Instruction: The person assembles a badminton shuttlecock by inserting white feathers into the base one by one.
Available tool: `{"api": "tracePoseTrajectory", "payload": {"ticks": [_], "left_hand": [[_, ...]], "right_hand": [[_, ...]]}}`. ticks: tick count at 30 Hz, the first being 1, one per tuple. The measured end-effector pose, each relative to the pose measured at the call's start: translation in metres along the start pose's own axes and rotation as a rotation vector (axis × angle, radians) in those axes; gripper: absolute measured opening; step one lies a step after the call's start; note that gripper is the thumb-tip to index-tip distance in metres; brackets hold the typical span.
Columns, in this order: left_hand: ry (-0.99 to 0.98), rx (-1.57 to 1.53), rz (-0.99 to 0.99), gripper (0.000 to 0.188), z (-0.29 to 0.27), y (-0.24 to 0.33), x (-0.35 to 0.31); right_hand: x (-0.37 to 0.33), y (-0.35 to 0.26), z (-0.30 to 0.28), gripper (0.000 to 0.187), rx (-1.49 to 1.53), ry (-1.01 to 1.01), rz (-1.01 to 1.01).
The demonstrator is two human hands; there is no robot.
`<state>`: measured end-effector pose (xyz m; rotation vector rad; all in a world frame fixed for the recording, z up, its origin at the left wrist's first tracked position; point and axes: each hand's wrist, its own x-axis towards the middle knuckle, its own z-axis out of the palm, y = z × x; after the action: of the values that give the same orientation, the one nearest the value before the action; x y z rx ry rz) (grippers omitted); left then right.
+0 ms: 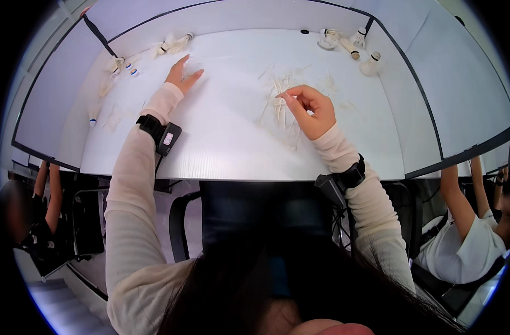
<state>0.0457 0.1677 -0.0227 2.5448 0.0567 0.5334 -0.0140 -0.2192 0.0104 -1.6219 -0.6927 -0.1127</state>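
My left hand (182,76) is over the left half of the white table, with thumb and fingers spread apart. A faint, pale shape shows by its fingers, too blurred to name. My right hand (312,110) is closed in a pinch, thumb tip against forefinger, over a loose pile of white feathers (279,114) with thin shafts. Whatever the pinch holds is too small to make out against the pile. More pale feathers (329,85) lie scattered just beyond the right hand.
Shuttlecocks (167,44) and loose cork bases (133,72) lie along the table's left and back left sides. Several more shuttlecocks (371,64) sit at the back right, near a small black ring (304,32). Low white partitions (238,17) wall in the table (227,111). Other people sit at both sides.
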Motion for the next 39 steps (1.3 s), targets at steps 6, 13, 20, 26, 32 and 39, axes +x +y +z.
{"api": "tracePoseTrajectory", "payload": {"ticks": [6, 13, 20, 26, 32, 39], "left_hand": [[-0.087, -0.202, 0.103, 0.071, 0.018, 0.052, -0.025], [-0.201, -0.385, 0.201, 0.072, 0.039, 0.127, -0.047], [-0.084, -0.553, 0.381, 0.063, 0.031, 0.054, -0.012], [-0.150, 0.094, -0.115, 0.056, -0.051, 0.023, -0.053], [0.017, 0.798, -0.575, 0.092, -0.112, -0.066, -0.099], [-0.058, 0.620, -0.919, 0.116, -0.144, -0.122, -0.094]], "right_hand": [[0.000, 0.006, 0.002, 0.013, -0.007, 0.020, -0.009], [0.001, 0.023, 0.000, 0.012, 0.018, 0.059, -0.005], [0.001, 0.011, 0.004, 0.013, -0.047, 0.020, 0.026], [-0.001, 0.014, -0.002, 0.013, -0.106, 0.012, -0.011], [0.000, 0.006, 0.004, 0.014, -0.119, -0.040, 0.023], [-0.004, 0.010, 0.002, 0.015, -0.102, -0.036, 0.066]]}}
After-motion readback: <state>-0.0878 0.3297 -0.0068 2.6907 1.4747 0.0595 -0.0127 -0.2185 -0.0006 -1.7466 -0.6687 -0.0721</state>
